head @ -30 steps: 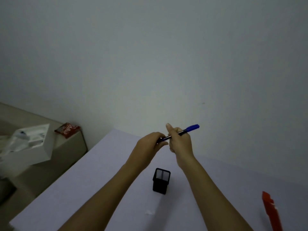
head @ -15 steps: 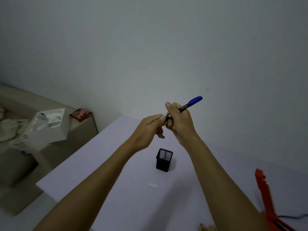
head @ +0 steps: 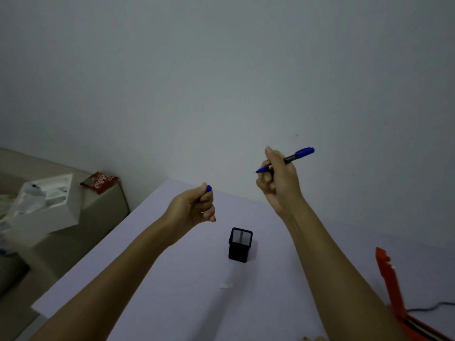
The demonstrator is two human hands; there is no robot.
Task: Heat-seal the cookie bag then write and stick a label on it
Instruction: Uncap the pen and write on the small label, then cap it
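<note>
The uncapped pen (head: 286, 159) is gripped in the right hand (head: 279, 183), raised over the far side of the table (head: 172, 279), its tip bared; the cap (head: 209, 188) is pinched in the curled left hand (head: 190, 207). The cap could be dropped or mislaid, and ink could be smeared by the exposed tip. A small label (head: 226, 285) lies near the black mesh holder (head: 240, 244). The red sealer (head: 394, 289) stands open at the right. The cookie bag is barely visible at the near edge.

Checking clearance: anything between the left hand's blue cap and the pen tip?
Nothing: head view shows only wall between small blue cap and blue-capped pen.
</note>
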